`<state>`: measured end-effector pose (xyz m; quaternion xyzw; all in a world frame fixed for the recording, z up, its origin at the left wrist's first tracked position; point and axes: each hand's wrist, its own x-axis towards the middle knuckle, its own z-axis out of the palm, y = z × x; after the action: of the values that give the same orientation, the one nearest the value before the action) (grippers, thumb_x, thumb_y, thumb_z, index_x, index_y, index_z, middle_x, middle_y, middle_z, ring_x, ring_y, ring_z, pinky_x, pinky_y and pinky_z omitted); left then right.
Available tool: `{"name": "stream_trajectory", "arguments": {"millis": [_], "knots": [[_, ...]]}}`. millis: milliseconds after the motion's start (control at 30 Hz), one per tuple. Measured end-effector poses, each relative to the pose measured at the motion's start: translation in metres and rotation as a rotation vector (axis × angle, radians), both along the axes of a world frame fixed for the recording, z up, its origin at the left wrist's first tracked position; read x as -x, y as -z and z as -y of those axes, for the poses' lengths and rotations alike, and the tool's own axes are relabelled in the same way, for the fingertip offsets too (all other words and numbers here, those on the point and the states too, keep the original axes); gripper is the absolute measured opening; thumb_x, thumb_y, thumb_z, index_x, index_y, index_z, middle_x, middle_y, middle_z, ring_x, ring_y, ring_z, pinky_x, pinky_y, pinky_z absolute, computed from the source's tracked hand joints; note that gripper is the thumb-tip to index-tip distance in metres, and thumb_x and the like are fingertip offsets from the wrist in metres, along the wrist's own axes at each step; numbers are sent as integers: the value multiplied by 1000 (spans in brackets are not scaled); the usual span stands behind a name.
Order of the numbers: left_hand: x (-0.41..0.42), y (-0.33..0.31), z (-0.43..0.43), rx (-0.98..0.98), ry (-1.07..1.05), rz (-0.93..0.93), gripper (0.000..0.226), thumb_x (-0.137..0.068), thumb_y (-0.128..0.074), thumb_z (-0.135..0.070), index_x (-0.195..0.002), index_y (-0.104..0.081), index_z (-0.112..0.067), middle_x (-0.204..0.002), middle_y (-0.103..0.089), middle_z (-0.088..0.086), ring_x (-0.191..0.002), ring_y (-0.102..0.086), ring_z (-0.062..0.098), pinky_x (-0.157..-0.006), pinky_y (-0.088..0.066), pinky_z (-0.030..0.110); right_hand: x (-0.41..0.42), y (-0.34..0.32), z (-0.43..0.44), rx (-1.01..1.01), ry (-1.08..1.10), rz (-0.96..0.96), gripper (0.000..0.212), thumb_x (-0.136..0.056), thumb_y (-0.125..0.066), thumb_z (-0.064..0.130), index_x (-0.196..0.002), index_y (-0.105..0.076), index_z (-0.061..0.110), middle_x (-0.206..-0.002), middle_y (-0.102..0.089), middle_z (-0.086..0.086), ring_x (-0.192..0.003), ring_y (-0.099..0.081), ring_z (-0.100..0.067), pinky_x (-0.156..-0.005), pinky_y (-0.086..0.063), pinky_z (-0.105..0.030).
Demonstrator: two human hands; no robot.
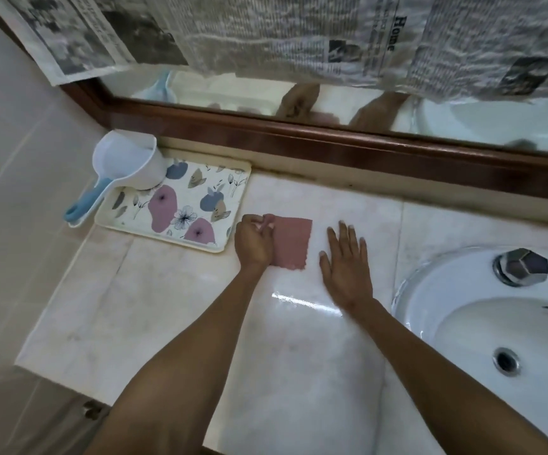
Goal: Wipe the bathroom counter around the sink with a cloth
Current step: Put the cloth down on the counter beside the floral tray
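Observation:
A small pink cloth (292, 241) lies flat on the pale marble counter (167, 307), left of the white sink (482, 323). My left hand (254, 239) pinches the cloth's upper left corner with thumb and fingers. My right hand (344, 261) rests flat on the counter just right of the cloth, fingers spread, palm down, holding nothing. It lies between the cloth and the sink's rim.
A floral tray (226, 178) sits at the back left, with a white and blue water scoop (124, 165) on its far corner. A chrome tap (525, 266) stands on the sink's rim. A wood-framed mirror (331, 139) covered with newspaper runs along the back.

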<state>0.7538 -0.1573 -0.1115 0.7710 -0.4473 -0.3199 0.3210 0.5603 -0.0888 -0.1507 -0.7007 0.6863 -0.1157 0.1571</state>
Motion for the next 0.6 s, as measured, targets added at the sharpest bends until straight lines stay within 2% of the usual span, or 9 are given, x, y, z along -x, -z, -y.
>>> {"name": "stream_trajectory", "arguments": {"millis": [67,167,233,333,400,467,533,600], "knots": [[-1,-3,2,38,30,-58,11,-92,-68,-15,-95,-57,-17,-96,-68,8,-88,-66,21,-83,-54,36,-1,-1,1,-6,11,-10,59,-104,-25,39,-158,-19,17,-167,-6,-7,-155,-2,-23,-125,-3,-45],[-7,-6,4,45,76,-134,12,-96,-64,-12,-96,-52,-15,-82,-59,-10,-76,-56,11,-75,-46,28,-8,-6,4,-35,54,-1,57,-106,-25,39,-157,-22,16,-168,-6,-6,-155,-1,-22,-125,-1,-44],[-16,-8,9,49,143,-203,12,-97,-63,-12,-97,-51,-15,-79,-59,-8,-73,-56,12,-70,-45,26,-17,-9,8,-54,107,12,58,-105,-21,43,-156,-24,17,-167,-7,-7,-155,-1,-23,-125,0,-46],[-34,-21,23,81,216,-236,13,-97,-65,-19,-104,-55,-21,-85,-68,-1,-80,-66,18,-68,-47,26,-36,-12,18,-85,188,-3,59,-105,-17,46,-156,-23,18,-167,-6,-9,-155,0,-24,-123,2,-53],[-51,-32,37,129,235,-246,20,-96,-67,-18,-115,-60,-21,-92,-71,-1,-85,-67,14,-74,-51,25,-49,-14,26,-101,225,2,58,-105,-20,46,-156,-23,17,-167,-5,-10,-155,0,-24,-122,3,-55],[-74,-41,51,157,254,-215,27,-97,-67,-17,-124,-64,-20,-100,-71,-4,-90,-66,9,-76,-53,18,-64,-16,36,-105,225,-6,59,-105,-21,45,-156,-22,16,-167,-5,-10,-155,1,-24,-122,3,-55],[-100,-45,63,155,240,-213,27,-97,-67,-17,-123,-67,-19,-99,-72,-7,-90,-66,5,-76,-53,16,-81,-16,47,-107,197,-13,60,-105,-20,45,-157,-21,15,-167,-3,-10,-155,1,-24,-123,2,-54],[-126,-43,70,138,205,-200,24,-97,-66,-15,-121,-70,-16,-97,-70,-10,-86,-64,2,-70,-49,8,-102,-15,58,-96,161,-14,61,-105,-18,45,-157,-20,14,-167,-3,-10,-155,1,-24,-123,2,-53]]}}
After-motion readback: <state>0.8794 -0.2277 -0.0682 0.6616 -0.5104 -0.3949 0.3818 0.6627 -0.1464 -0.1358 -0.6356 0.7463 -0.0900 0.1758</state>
